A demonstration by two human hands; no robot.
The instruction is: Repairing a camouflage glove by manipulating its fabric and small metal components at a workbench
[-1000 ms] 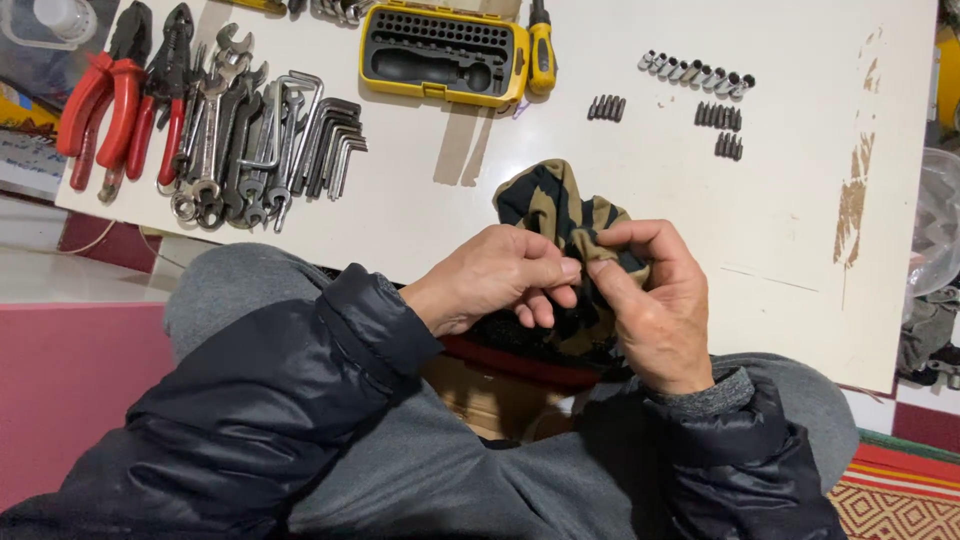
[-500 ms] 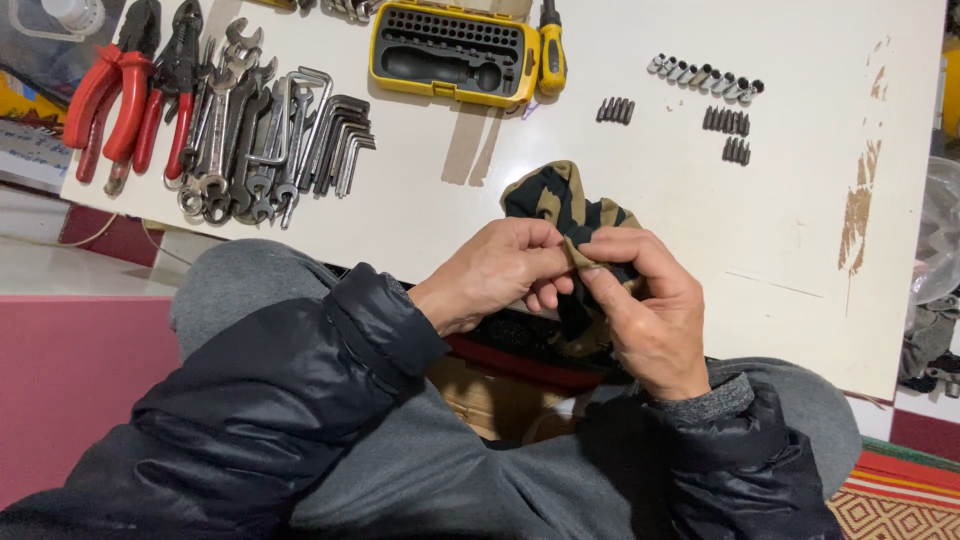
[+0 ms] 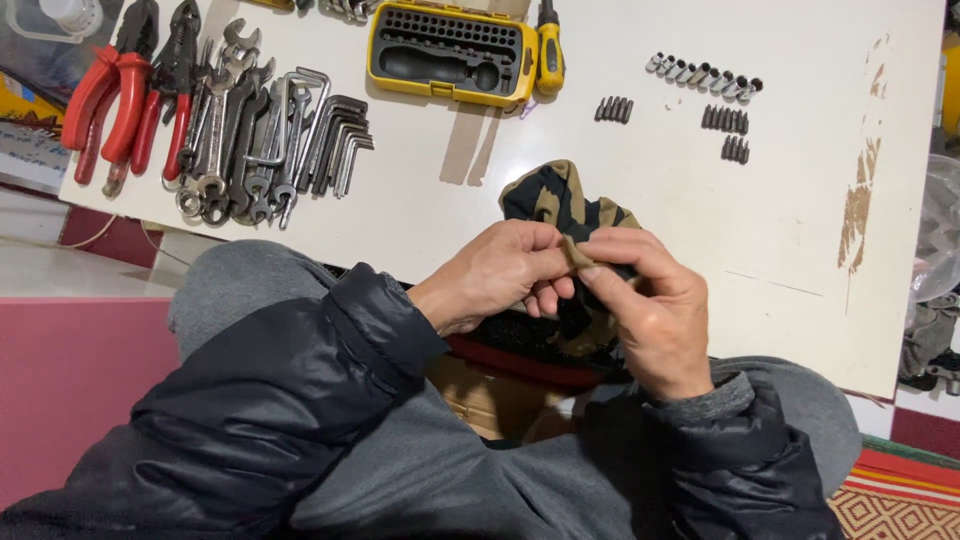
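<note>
Both the left hand (image 3: 495, 275) and the right hand (image 3: 650, 310) pinch an edge of the black-and-tan camouflage cloth pouch (image 3: 565, 215), fingertips meeting over it. The pouch lies at the near edge of the white tabletop (image 3: 800, 230), below the open yellow plastic bit case (image 3: 450, 50).

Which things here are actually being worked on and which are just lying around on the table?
In hand:
camouflage fabric pouch, pinched at its edge by the left hand and the right hand

Lying about on the white table:
red-handled pliers
wrenches
hex keys
yellow bit case
yellow-handled screwdriver
loose sockets
loose bits
</note>
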